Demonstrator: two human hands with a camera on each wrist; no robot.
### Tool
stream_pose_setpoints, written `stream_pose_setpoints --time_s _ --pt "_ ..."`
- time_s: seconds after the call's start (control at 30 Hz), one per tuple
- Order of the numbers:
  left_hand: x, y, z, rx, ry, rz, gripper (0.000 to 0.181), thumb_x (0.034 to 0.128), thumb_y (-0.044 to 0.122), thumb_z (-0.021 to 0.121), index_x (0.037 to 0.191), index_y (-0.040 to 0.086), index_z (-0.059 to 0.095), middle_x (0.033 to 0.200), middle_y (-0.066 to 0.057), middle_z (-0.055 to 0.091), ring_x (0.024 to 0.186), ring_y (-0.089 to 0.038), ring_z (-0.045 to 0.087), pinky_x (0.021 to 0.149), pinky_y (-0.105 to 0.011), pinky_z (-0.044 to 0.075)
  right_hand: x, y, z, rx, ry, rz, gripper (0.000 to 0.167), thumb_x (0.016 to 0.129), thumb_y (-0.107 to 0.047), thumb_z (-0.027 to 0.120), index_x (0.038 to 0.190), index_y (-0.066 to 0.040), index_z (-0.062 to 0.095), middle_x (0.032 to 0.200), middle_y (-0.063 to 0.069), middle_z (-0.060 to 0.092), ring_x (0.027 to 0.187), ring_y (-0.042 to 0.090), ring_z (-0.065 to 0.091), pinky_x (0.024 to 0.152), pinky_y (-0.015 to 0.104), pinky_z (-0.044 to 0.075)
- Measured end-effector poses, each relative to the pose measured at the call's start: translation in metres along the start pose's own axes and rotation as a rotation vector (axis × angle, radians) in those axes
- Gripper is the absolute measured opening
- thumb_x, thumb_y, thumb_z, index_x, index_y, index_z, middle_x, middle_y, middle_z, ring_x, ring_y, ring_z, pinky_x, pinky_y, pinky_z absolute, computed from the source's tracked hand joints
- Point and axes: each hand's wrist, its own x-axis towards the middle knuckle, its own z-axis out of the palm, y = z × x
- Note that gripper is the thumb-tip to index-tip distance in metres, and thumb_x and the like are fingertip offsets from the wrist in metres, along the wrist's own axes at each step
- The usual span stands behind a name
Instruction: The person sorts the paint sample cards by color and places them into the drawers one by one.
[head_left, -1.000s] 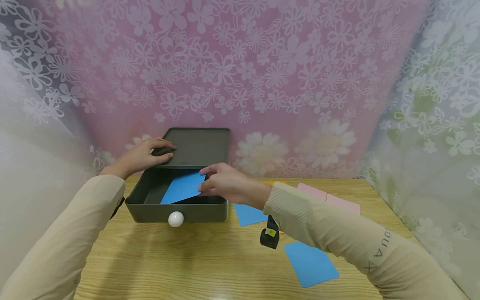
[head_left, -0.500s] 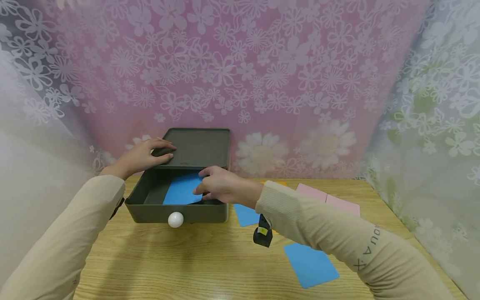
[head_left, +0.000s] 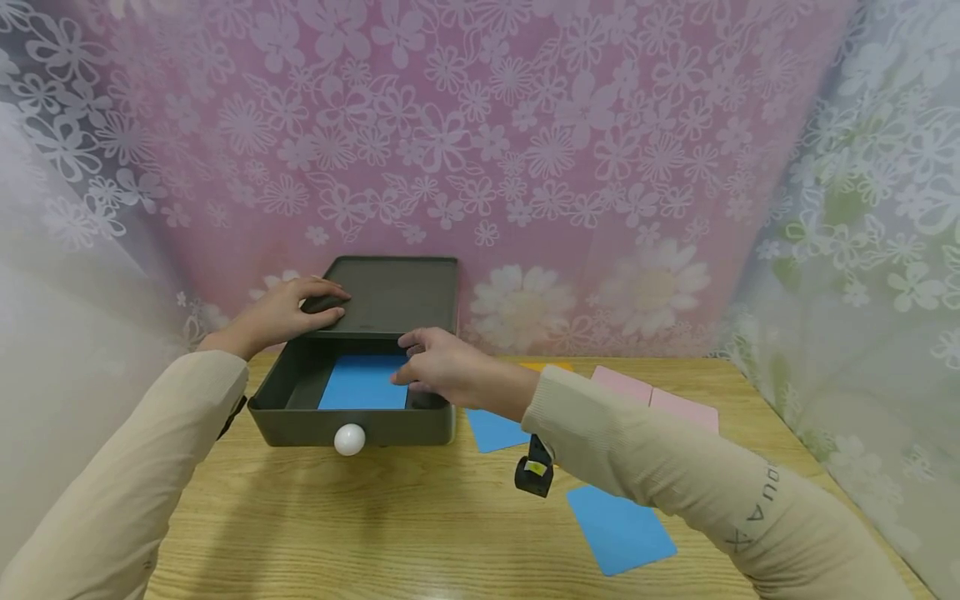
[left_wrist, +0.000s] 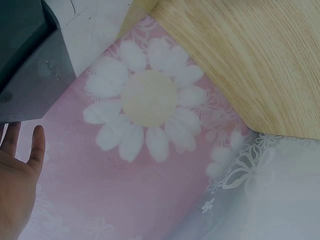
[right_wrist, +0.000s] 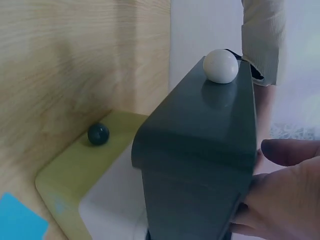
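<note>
A dark grey drawer point(head_left: 292, 425) with a round white knob point(head_left: 349, 439) stands pulled out below a grey top point(head_left: 401, 292). Inside the drawer, a blue card point(head_left: 360, 383) lies flat. Over the drawer's right side is my right hand point(head_left: 453, 367), fingers loosely bent and spread. Its thumb is at the card's right edge; whether it touches is unclear. My left hand point(head_left: 273, 315) rests on the left edge of the grey top, fingers extended. The left wrist view shows that hand point(left_wrist: 17, 185) against the grey unit point(left_wrist: 40, 80).
To the right on the wooden table point(head_left: 420, 517) lie more blue cards point(head_left: 622, 529), pink cards point(head_left: 684, 408) and a partly hidden orange card point(head_left: 551, 367). The right wrist view shows a yellow-green drawer point(right_wrist: 65, 172) with a dark knob point(right_wrist: 98, 134) below. A floral curtain point(head_left: 517, 208) hangs behind.
My right hand has let go of the blue card, which has dropped from a tilted position to lie flat in the drawer. My left hand has stayed in place.
</note>
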Motion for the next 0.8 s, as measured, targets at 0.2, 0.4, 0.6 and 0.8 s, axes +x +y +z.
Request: stream_pose_setpoints --time_s 0.2,0.4,0.6,0.8 --pt "-0.001 0.001 0.0 0.009 0.001 0.005 0.045 0.0902 0.041 0.053 0.126 0.015 0.055 0.138 -0.015 0.043 0.133 -0.038 0.027 0.103 -0.061 0.025 -0.018 0.004 -0.014 -0.08 0.042 -0.192 0.049 0.089 0.001 0.054 0.135 -0.007 0.04 0.138 0.013 0.04 0.123 0.027 0.047 0.099 0.039 0.043" --pt "-0.001 -0.001 0.0 0.0 0.007 0.003 0.043 0.0901 0.04 0.054 0.125 0.015 0.056 0.138 -0.014 0.043 0.134 -0.038 0.026 0.103 -0.061 0.025 -0.025 0.016 -0.04 -0.093 0.147 -0.317 0.04 0.089 0.002 0.052 0.129 -0.002 0.046 0.133 0.015 0.046 0.121 0.028 0.049 0.097 0.038 0.044" --pt "-0.001 0.0 0.0 0.0 0.004 -0.006 0.044 0.0899 0.041 0.054 0.126 0.015 0.055 0.138 -0.014 0.042 0.134 -0.038 0.027 0.102 -0.06 0.027 -0.02 0.052 -0.07 -0.17 0.271 -0.298 0.031 0.088 0.002 0.052 0.119 -0.001 0.051 0.126 0.017 0.047 0.115 0.032 0.05 0.094 0.04 0.047" --pt "-0.001 0.001 0.0 0.008 -0.012 -0.002 0.045 0.0907 0.042 0.052 0.127 0.015 0.054 0.139 -0.015 0.041 0.134 -0.038 0.026 0.102 -0.06 0.027 -0.002 0.111 -0.092 -0.38 0.3 -0.27 0.029 0.087 -0.002 0.057 0.116 -0.002 0.052 0.122 0.018 0.05 0.11 0.034 0.053 0.084 0.036 0.052"
